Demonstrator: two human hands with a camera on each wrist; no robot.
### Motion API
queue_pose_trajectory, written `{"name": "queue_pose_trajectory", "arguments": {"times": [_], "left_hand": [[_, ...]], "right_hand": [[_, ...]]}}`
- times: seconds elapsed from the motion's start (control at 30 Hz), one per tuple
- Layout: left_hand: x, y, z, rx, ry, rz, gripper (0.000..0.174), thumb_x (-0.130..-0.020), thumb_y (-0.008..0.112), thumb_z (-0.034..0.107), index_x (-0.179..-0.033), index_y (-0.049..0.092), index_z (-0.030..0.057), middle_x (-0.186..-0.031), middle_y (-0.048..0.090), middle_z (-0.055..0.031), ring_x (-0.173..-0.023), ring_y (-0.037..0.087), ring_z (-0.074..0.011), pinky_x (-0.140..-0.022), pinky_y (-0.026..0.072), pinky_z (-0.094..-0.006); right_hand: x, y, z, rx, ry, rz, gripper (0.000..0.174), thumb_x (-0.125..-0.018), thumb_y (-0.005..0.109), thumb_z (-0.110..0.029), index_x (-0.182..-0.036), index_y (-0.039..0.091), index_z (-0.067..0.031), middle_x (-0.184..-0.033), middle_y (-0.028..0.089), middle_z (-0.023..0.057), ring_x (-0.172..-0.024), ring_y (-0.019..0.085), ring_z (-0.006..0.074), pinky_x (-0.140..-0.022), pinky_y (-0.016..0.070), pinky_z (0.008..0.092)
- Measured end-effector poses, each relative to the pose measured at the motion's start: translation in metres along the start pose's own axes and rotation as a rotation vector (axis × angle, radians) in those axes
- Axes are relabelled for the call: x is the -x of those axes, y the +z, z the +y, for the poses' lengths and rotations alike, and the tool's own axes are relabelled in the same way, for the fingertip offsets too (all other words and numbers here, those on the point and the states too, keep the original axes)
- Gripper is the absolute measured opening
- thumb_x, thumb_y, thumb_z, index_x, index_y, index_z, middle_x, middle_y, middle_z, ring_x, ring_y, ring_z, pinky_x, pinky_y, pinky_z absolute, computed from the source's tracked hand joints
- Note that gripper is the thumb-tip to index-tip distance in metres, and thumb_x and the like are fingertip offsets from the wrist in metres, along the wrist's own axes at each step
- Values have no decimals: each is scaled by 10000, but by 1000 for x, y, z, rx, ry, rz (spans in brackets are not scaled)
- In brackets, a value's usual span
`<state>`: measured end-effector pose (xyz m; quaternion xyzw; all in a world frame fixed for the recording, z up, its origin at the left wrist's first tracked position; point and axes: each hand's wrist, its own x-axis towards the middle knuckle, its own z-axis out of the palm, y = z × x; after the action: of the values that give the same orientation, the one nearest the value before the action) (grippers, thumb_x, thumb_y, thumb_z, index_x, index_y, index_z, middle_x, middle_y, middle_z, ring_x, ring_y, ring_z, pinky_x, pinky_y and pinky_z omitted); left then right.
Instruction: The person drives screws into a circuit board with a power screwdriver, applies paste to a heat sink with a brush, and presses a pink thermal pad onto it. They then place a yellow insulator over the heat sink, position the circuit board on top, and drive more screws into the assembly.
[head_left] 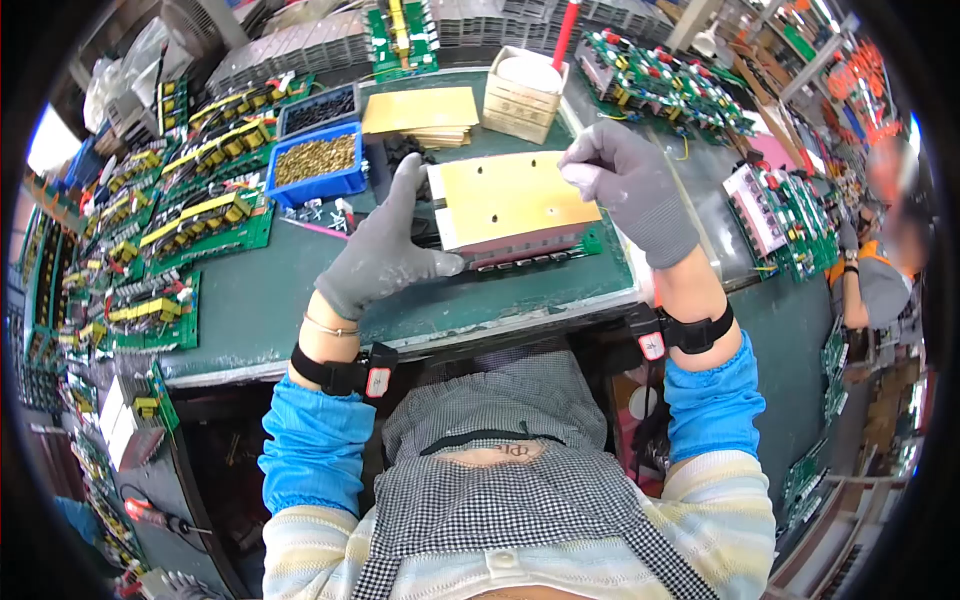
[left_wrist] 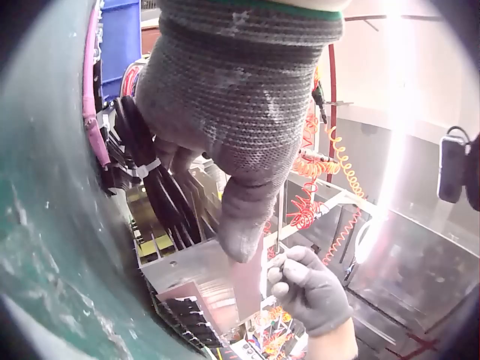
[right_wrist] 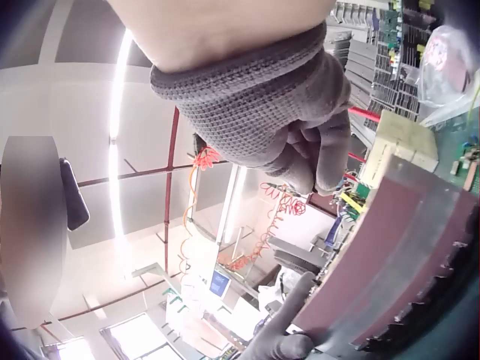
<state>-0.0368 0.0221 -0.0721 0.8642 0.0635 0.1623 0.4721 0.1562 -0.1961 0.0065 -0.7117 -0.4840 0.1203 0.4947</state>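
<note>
Clasping the heat-sink block [head_left: 520, 250] by its left edge with the left hand [head_left: 385, 240], steadying it; pinching the yellow sheet [head_left: 515, 195] at its far corner with the right hand [head_left: 630, 190], probably aligning it.

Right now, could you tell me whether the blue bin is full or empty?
Nearly full: small brass parts fill the blue bin almost to its rim.

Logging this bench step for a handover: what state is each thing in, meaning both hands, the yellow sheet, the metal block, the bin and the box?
left hand: grips the left end of the metal block.
right hand: pinches the far right corner of the yellow sheet.
yellow sheet: lies flat on top of the metal block.
metal block: held, covered by the sheet.
blue bin: open, filled with brass parts.
cardboard box: open.
</note>
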Motion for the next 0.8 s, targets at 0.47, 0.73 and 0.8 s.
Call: {"name": "queue_pose_trajectory", "arguments": {"times": [0.47, 0.73, 0.8], "left_hand": [[0, 8, -12, 172, 35, 5, 1276, -648, 947, 298, -1558, 118, -39, -1521, 408, -232, -1420, 404, -298, -1173, 320, -375], [6, 10, 1, 212, 7, 43, 1209, -689, 925, 249, -1556, 138, -47, -1521, 416, -220, -1372, 452, -266, -1145, 365, -360], [8, 13, -2, 254, 5, 68, 1199, -693, 921, 250, -1556, 144, -47, -1521, 419, -221, -1379, 448, -271, -1146, 364, -362]], "right_hand": [[22, 21, 21, 331, -60, 103, 107, -862, 709, -95, -934, 639, -57, -781, 663, 60, -725, 653, 174, -686, 516, 310], [23, 31, 30, 347, -119, 191, 116, -850, 704, -81, -894, 603, -45, -781, 641, 116, -733, 637, 267, -671, 503, 366], [22, 35, 34, 336, -164, 244, 103, -835, 683, -59, -862, 584, -49, -776, 619, 165, -769, 626, 368, -675, 497, 434]]}}
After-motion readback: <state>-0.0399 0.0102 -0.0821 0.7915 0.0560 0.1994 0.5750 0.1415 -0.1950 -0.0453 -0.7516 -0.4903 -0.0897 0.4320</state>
